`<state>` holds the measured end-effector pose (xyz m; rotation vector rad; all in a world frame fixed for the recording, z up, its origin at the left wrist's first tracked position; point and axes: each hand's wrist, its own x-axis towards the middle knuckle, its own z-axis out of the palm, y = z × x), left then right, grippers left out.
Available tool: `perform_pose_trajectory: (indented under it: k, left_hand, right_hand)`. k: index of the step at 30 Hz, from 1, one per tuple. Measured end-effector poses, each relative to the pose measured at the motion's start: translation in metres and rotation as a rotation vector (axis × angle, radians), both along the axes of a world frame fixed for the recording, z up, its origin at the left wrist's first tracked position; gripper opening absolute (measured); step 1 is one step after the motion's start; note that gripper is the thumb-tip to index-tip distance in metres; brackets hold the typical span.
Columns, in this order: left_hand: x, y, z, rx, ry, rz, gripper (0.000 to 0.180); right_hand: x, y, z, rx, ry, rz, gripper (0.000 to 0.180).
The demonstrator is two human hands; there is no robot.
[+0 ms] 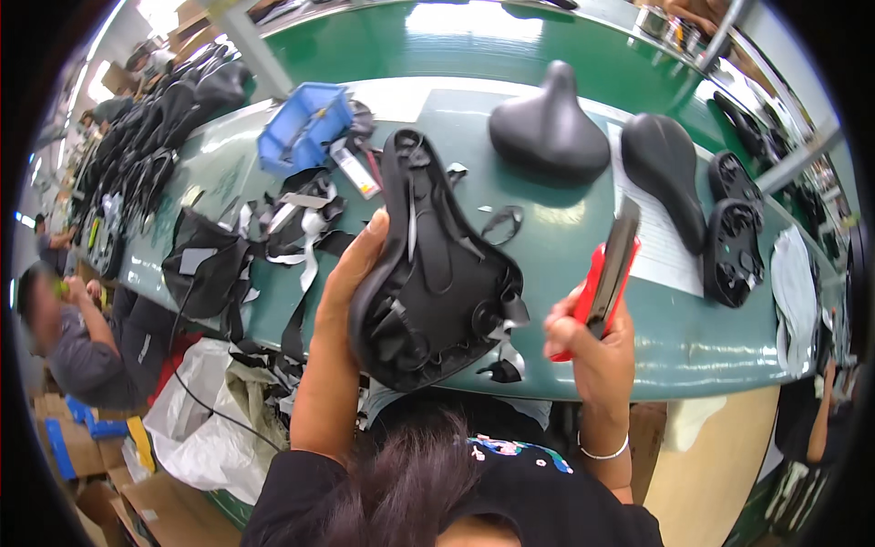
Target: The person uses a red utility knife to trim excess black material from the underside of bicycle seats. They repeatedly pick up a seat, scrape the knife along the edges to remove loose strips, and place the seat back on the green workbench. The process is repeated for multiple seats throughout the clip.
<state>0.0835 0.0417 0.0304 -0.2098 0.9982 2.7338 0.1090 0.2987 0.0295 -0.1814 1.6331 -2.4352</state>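
Note:
My left hand (351, 269) grips a black bicycle saddle (442, 273) along its left side, with the thumb on the rim and the other fingers hidden beneath. The saddle's underside faces up, its narrow nose points away from me, and loose black edge material shows around its wide rear. To the right of it, my right hand (597, 342) is closed around a red utility knife (609, 283) with a grey metal upper part, held upright and apart from the saddle. Black scraps (506, 365) lie on the green table (583, 356) by the saddle's rear.
Two finished-looking black saddles (551, 128) stand at the far right, one on a paper sheet (674, 264). Two smaller black parts (734, 251) and a light cloth (793, 292) lie farther right. Left are a blue bin (305, 128), strips (310, 228) and a seated person (100, 337).

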Motion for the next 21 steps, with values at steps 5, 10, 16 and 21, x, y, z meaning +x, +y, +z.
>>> perform_pose_trajectory:
  k: [5,10,16,21]
  left_hand:
    - [0.018,-0.043,-0.017,-0.492,-0.104,0.056,0.056]
    - [0.003,-0.063,-0.022,-0.655,-0.135,-0.019,0.049]
    - [0.043,-0.053,-0.062,-0.912,0.093,0.448,0.051]
    - [0.021,-0.014,-0.004,-1.775,0.519,0.221,0.025]
  right_hand:
    - [0.004,-0.005,-0.035,0.117,-0.093,-0.026,0.031]
    - [0.003,0.013,-0.039,0.919,0.642,0.084,0.042]
    - [-0.001,0.011,-0.038,0.753,0.306,0.061,0.052]
    - [-0.008,-0.011,-0.037,0.595,0.116,-0.058,0.048]
